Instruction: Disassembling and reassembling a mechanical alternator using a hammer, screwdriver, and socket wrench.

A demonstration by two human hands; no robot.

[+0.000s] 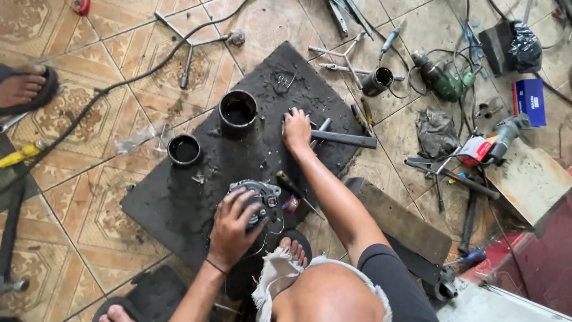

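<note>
My left hand [232, 223] grips a round grey metal motor part, like an alternator [262, 194], that rests on the near edge of a black rubber mat [179, 203]. My right hand [296, 130] reaches further out, fingertips pressed on the mat beside a dark flat metal bar [345, 139]. I cannot see anything held in that hand. A screwdriver [292, 188] and a small red piece [291, 204] lie just right of the alternator. Two black cylindrical housings, a larger one [238, 111] and a smaller one [184, 149], stand on the mat's far side.
Patterned floor tiles surround the mat. Scattered to the right are a green power drill [441, 80], a grey tool [506, 131], a blue box [529, 101], a rag [436, 132], wrenches and a wooden plank [405, 220]. A cable [131, 80] crosses the left. Another person's sandalled foot [21, 88] is at left.
</note>
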